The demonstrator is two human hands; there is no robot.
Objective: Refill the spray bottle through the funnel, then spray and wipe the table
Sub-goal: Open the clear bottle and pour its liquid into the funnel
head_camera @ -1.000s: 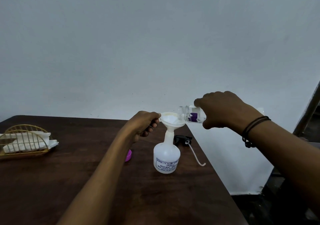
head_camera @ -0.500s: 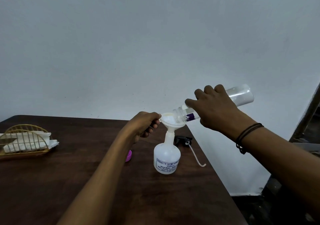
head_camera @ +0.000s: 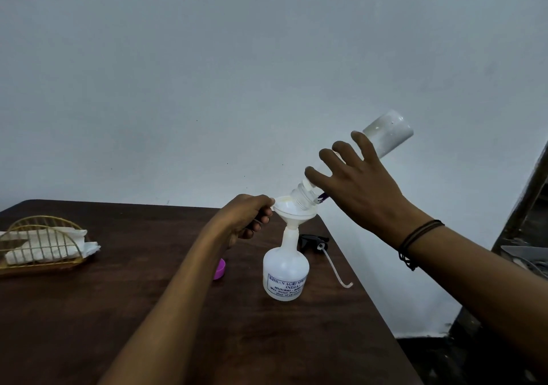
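So far left on the dark table (head_camera: 89, 325) there's a gold wire holder (head_camera: 38, 248) with white napkins (head_camera: 50, 246) stuffed in it, one corner poking out the right side. It sits well apart from everything else.

Moving right, a purple cap (head_camera: 219, 269) lies on the table, half hidden behind the left forearm. The left hand (head_camera: 246, 218) is clenched around the funnel's little handle tab, fingers curled under, right at the funnel's left rim.

The funnel (head_camera: 292, 218) is white and sits upright with its stem stuck down into the neck of the spray bottle (head_camera: 286, 269). That bottle is a round white translucent thing with a blue-print label, standing upright on the table near the right edge, its top off.

Just behind it and a bit right, the black sprayer head (head_camera: 312, 240) lies on its side on the table, with its pale dip tube (head_camera: 335, 266) trailing toward the table edge and hooking up at the end.

Then the right hand (head_camera: 361, 189), a dark cord band on its wrist, is grasping a clear refill bottle (head_camera: 385, 134), fingers spread over the top of its body. It's tipped steeply, base up toward the upper right, mouth down inside the funnel bowl, touching or just about touching the rim. Can't really tell if liquid is flowing; the bowl just looks whitish.

Behind it all is a plain pale wall (head_camera: 207, 73).
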